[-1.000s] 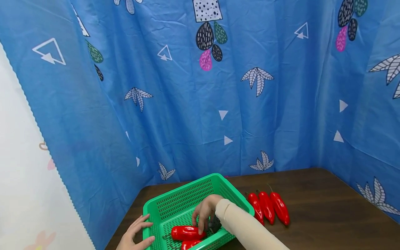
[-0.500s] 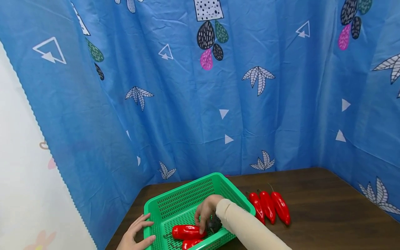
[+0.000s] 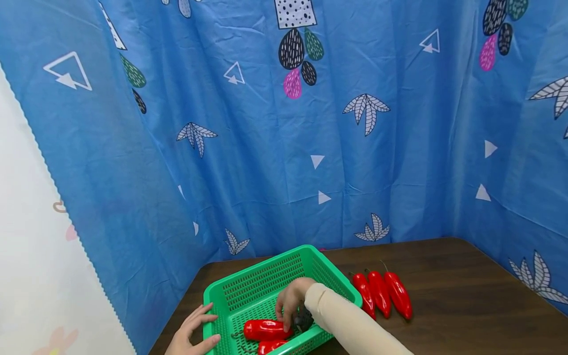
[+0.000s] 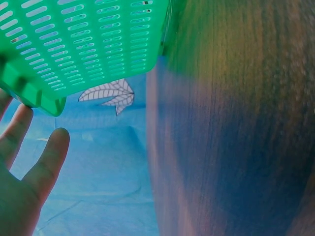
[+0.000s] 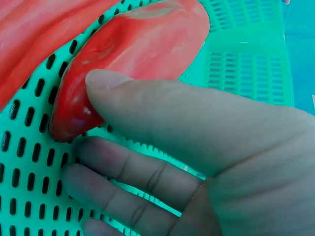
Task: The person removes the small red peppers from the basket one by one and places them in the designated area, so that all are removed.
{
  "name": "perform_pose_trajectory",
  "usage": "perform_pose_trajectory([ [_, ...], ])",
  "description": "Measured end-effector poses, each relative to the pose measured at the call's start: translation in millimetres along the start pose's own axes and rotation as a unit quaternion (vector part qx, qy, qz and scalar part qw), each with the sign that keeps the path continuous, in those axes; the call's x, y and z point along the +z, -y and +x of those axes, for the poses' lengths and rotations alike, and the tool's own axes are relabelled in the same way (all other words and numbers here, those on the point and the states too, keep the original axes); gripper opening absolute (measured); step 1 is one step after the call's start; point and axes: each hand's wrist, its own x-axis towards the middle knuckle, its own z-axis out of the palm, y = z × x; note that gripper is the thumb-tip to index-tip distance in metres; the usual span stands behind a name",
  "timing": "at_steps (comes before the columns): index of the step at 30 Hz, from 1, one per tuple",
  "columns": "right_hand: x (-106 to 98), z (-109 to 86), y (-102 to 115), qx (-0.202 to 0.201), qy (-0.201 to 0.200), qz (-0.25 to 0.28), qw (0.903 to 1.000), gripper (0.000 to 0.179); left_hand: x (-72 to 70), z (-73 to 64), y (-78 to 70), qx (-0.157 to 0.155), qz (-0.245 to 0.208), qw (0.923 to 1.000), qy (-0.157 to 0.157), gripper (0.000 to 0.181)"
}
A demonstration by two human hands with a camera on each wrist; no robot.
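Note:
A green plastic basket (image 3: 262, 286) holds two glossy red peppers lying side by side. My right hand (image 3: 293, 301) reaches down into it over the upper red pepper (image 3: 264, 330). In the right wrist view, my thumb lies on this pepper near its tip and the index fingertip is right at its lower edge, so the tip sits between them. The second red pepper (image 3: 270, 346) lies nearer to me, partly hidden by the basket wall. My left hand (image 3: 191, 333) rests at the basket's left rim, its fingers extended and spread, as the left wrist view (image 4: 24, 167) also shows.
Three more red peppers (image 3: 378, 294) lie in a row on the dark wooden table (image 3: 461, 296), just right of the basket. A blue patterned curtain (image 3: 266, 148) hangs behind and along the sides. A white cloth (image 3: 40, 246) hangs at far left.
Almost nothing differs. The right hand has shifted very slightly right over the same pepper, and the left hand keeps its place at the rim.

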Motion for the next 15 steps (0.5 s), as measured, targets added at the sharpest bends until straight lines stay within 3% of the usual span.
perform_pose_trajectory([
  [13,0.2,-1.4,1.5,-0.01,0.007,-0.01,0.9999,0.032,0.9,-1.2,0.8,0.007,0.0,1.0,0.004,0.042],
  [15,0.7,-1.7,1.6,-0.008,0.002,-0.009,0.9999,0.032,1.4,1.5,9.2,0.012,-0.003,0.9999,0.003,0.042],
])
